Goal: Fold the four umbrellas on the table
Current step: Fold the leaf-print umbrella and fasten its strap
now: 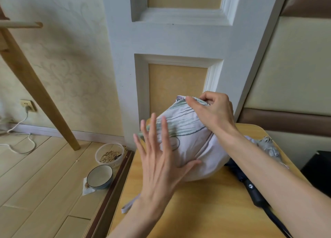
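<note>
A yellow wooden bench (206, 211) holds a bunched lilac umbrella (193, 130) with green stripes, with a black umbrella (254, 194) just beside it. The left hand (159, 157) presses the lilac fabric with its fingers (153, 126) spread. The right hand (215, 112) pinches the fabric's top edge.

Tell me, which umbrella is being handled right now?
The pale lilac umbrella with green stripes: the right hand pinches its fabric, the left hand presses flat on it. The black umbrella and the grey umbrella lie beside it.
</note>
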`<state>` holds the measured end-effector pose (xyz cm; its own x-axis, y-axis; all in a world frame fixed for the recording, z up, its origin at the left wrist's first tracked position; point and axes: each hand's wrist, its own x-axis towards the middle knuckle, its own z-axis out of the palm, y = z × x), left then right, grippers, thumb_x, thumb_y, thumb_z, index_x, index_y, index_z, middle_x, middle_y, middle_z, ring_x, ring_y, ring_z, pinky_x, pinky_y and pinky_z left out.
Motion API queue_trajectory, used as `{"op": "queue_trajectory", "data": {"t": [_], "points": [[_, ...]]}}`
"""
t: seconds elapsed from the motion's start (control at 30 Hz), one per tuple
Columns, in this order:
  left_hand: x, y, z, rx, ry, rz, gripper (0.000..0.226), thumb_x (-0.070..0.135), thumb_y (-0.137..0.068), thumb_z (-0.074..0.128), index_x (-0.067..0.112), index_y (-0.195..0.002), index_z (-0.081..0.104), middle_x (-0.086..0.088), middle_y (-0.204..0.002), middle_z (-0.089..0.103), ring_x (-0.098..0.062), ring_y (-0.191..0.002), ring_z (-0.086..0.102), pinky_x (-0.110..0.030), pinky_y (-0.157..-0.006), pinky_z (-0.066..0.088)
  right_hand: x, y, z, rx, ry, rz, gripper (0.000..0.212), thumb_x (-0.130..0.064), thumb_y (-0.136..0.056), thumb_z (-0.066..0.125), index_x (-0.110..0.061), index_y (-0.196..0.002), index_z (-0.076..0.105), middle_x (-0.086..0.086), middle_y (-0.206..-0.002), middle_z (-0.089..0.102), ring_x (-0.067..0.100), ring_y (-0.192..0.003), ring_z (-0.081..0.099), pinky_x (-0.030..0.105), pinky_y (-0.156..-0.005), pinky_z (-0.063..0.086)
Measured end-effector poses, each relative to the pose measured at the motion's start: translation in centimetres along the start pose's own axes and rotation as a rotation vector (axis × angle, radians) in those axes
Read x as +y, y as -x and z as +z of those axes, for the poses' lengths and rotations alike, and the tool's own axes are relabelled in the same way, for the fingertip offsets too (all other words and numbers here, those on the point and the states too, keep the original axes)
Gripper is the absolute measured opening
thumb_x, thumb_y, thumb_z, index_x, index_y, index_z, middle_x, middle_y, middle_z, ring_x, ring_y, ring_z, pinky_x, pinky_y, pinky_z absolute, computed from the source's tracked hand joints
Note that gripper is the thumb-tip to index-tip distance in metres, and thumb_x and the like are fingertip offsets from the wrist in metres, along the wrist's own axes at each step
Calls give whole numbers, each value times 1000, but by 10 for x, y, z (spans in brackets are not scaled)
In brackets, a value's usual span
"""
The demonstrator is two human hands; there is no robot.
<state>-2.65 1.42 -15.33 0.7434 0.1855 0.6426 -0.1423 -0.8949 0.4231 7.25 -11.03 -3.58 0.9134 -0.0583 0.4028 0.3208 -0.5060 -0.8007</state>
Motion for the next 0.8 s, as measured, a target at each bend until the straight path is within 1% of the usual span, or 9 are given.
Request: {"op": "queue_trajectory", "data": {"t": [0.07,0.17,0.27,0.37,0.47,0.53,0.57,0.7,0.8], "points": [[5,2,3,58,-40,166,122,81,-81,63,12,-168,13,-14,-175,14,-36,-163,12,-64,-127,22,-1,-1,-1,33,-6,16,45,-51,-86,79,-15,-64,64,-3,-58,62,17,-66,59,32,-65,44],[8,3,4,-48,150,118,128,88,-79,63,16,-169,8,-1,-177,14,-17,-161,20,-40,-119,44,-3,-1,-1,22,3,24,45,-50,-85,80,-14,-63,64,-7,-55,60,18,-69,61,32,-67,47],[7,0,-4,-159,338,5,133,87,-70,73,35,-168,0,17,-174,15,-4,-156,28,-24,-107,46,-3,0,1,0,0,23,42,-51,-83,80,-16,-65,68,-8,-59,65,20,-77,67,34,-74,52],[3,-3,-8,-263,582,-129,130,69,-65,91,54,-163,6,35,-156,41,3,-141,49,-25,-110,47,-4,1,3,-14,2,62,40,-49,-81,81,-15,-64,68,-10,-58,61,21,-79,65,32,-72,50],[4,-3,-10,-360,779,-251,116,42,-66,100,45,-159,32,34,-148,52,12,-136,49,-10,-107,42,-6,2,3,2,17,117,39,-48,-82,80,-14,-66,68,-9,-62,61,23,-80,64,31,-72,48],[7,-4,-15,-432,865,-354,86,24,-68,100,34,-142,56,23,-131,70,4,-121,65,-10,-95,50,-6,2,3,10,23,163,36,-46,-83,80,-13,-70,71,-7,-70,68,24,-83,66,30,-71,47],[9,-3,-17,-476,901,-389,75,18,-71,98,32,-134,61,19,-123,75,0,-114,70,-13,-91,54,-6,1,4,12,31,178,34,-44,-82,80,-12,-74,73,-5,-75,71,24,-84,67,30,-71,48],[12,5,-13,-607,1038,-529,71,12,-75,94,31,-134,61,8,-120,78,-14,-111,75,-33,-97,59,-3,0,11,2,116,184,37,-47,-84,77,-10,-84,75,0,-87,74,29,-90,67,33,-76,51],[12,10,-4,-569,1087,-638,70,12,-73,97,28,-132,64,2,-116,80,-20,-108,76,-38,-94,61,1,-4,6,-193,39,148,54,-65,-89,70,-12,-82,72,-6,-86,72,21,-94,66,33,-80,49]]}}
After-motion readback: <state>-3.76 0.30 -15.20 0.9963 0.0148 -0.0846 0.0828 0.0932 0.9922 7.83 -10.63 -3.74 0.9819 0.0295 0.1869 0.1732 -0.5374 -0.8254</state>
